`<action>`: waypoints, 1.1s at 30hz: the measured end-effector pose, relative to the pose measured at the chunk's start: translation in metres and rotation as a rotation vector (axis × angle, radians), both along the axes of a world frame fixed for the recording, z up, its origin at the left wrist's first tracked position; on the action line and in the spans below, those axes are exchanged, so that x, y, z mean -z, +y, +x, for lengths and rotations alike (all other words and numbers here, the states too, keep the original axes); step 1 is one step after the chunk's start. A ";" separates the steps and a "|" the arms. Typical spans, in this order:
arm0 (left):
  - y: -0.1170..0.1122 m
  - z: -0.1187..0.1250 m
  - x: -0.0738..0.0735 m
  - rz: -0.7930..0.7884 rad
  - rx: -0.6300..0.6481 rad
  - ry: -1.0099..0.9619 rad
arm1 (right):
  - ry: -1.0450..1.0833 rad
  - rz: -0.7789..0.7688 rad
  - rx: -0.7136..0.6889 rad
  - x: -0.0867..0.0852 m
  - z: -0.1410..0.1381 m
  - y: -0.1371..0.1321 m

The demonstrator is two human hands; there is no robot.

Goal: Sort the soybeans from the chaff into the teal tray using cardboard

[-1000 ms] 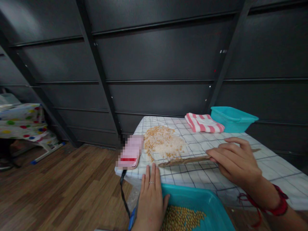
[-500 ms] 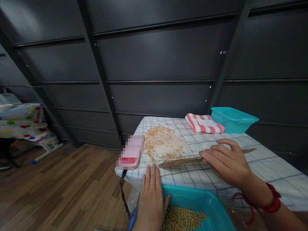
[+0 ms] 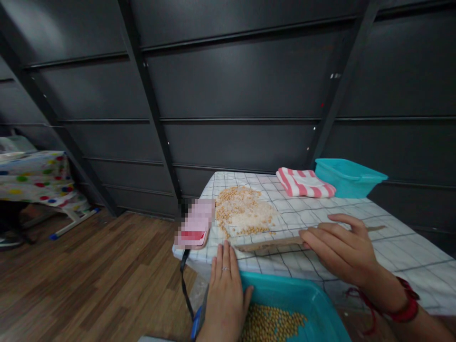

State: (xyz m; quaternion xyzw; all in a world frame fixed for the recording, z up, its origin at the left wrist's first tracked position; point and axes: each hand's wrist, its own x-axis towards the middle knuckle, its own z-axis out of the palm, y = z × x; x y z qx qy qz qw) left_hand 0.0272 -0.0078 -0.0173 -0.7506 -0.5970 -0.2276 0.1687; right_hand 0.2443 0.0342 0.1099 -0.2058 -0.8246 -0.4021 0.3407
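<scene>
My right hand [image 3: 344, 249] grips a long, thin brown strip [image 3: 270, 244] with a rough surface, perhaps cardboard or wood. It lies low over the checked cloth, in front of a spread of pale soybeans mixed with white grains [image 3: 245, 211] that look like rice. Fingers stretched out flat, my left hand [image 3: 224, 294] rests at the near edge of the cloth, close to the strip's left end. Below the table edge, partly behind my left hand, a teal basin [image 3: 306, 294] holds many yellow-green soybeans [image 3: 274, 320].
A pink phone [image 3: 197, 221], partly pixelated, lies at the table's left edge with a black strap hanging down. A pink-and-white striped towel [image 3: 306, 183] and a second teal basin [image 3: 349, 178] stand at the back right. Behind rises a dark panelled wall [image 3: 235, 85].
My right hand and the strip have moved slightly right and toward me, away from the beans. My left hand stays flat in place. The view has shifted a little.
</scene>
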 end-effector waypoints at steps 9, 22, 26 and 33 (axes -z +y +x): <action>0.001 -0.003 -0.003 0.006 -0.014 0.059 | 0.008 -0.017 -0.003 -0.002 -0.007 -0.001; -0.002 -0.006 -0.014 0.089 0.001 0.146 | 0.024 0.161 0.078 -0.019 -0.007 0.014; -0.001 -0.004 -0.014 0.140 -0.010 0.174 | -0.009 0.149 0.117 -0.018 0.004 0.020; 0.000 -0.001 -0.009 0.140 -0.012 0.145 | -0.011 0.080 0.080 -0.010 0.015 0.017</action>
